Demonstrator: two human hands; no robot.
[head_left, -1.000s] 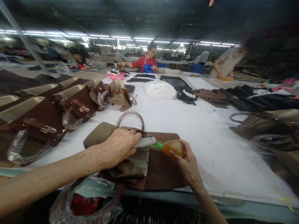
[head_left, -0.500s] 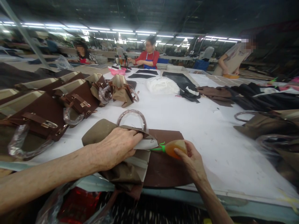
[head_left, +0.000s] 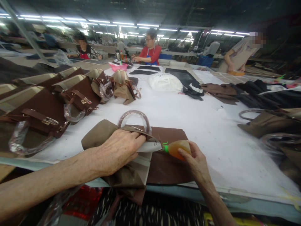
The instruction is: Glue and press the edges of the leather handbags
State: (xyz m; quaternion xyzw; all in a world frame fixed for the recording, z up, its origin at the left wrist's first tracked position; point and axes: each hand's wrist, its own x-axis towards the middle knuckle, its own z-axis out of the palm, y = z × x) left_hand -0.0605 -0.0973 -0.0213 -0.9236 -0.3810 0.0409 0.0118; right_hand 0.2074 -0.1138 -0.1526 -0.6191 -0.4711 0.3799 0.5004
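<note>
A brown and olive handbag [head_left: 168, 169] lies at the table's near edge, its plastic-wrapped handle [head_left: 135, 113] arching up behind. My left hand [head_left: 124, 147] is closed on the bag's upper edge, with a pale lining flap [head_left: 149, 147] showing beneath the fingers. In my right hand [head_left: 196, 157] is a squeeze bottle [head_left: 177, 149] of amber liquid, held sideways. Its green nozzle cap points left at the flap, and the tip is hidden behind or under the flap's edge.
Several brown handbags [head_left: 37, 110] stand along the left. A white plastic bag [head_left: 166, 83] and dark fabric pieces [head_left: 218, 92] lie farther back. More olive bags [head_left: 268, 124] rest at right. Across the table a person in red [head_left: 152, 53] works beside a pink basket [head_left: 118, 66].
The bottle's nozzle has gone farther in behind the flap, so less of its green tip shows. My left hand and the flap have shifted slightly right.
</note>
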